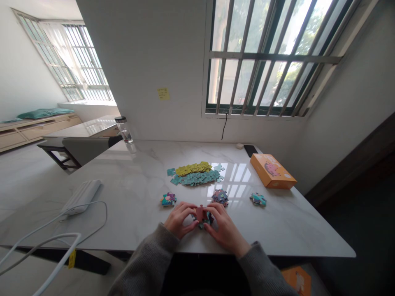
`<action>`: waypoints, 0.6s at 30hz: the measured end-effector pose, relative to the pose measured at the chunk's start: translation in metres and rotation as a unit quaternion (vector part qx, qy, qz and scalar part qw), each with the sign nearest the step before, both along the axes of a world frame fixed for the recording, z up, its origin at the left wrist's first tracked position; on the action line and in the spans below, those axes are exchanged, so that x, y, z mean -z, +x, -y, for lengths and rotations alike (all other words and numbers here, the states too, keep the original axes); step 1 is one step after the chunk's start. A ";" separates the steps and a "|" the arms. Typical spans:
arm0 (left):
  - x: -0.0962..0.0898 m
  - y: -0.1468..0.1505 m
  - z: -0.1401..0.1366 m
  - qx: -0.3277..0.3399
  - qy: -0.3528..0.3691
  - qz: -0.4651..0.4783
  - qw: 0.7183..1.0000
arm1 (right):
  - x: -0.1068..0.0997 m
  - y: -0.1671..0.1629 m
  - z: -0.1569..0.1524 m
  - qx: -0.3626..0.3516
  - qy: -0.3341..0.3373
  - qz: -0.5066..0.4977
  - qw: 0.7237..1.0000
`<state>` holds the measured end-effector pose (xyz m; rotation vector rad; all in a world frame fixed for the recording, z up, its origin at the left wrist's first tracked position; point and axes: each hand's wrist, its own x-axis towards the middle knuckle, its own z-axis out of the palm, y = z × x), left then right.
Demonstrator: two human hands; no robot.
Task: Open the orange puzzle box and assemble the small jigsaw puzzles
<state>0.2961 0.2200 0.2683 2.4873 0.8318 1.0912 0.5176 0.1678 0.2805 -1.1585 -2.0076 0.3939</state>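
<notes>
Between my left hand [181, 218] and my right hand [224, 227] is a reddish-brown jigsaw puzzle piece [200, 213], pinched from both sides by the fingers. Directly under it lies a small pile of dark and teal puzzle pieces [206, 224], partly hidden by my hands. Just beyond my right hand sits a stack of purplish puzzle pieces [219, 196]. A small multicoloured stack of pieces [168, 199] rests past my left hand, and a teal stack [258, 199] stands off to the right.
Rows of yellow pieces [194, 168] and light teal pieces [197, 178] lie farther back. An orange box [273, 171] and a black phone [250, 151] are at the right. At the left are a white power strip [83, 197] with cables and a clear bottle [124, 130].
</notes>
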 end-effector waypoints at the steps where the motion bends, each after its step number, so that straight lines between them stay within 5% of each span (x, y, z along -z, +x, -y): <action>1: -0.001 0.000 0.001 -0.004 0.010 0.016 1.000 | 0.000 0.001 0.000 0.001 -0.001 -0.015 1.000; 11: -0.005 0.007 0.005 0.017 0.024 0.057 0.998 | 0.002 0.004 -0.005 0.013 -0.055 -0.165 0.985; 18: -0.004 0.008 0.007 0.010 0.052 0.065 0.996 | -0.002 0.003 -0.001 -0.012 -0.039 -0.146 0.988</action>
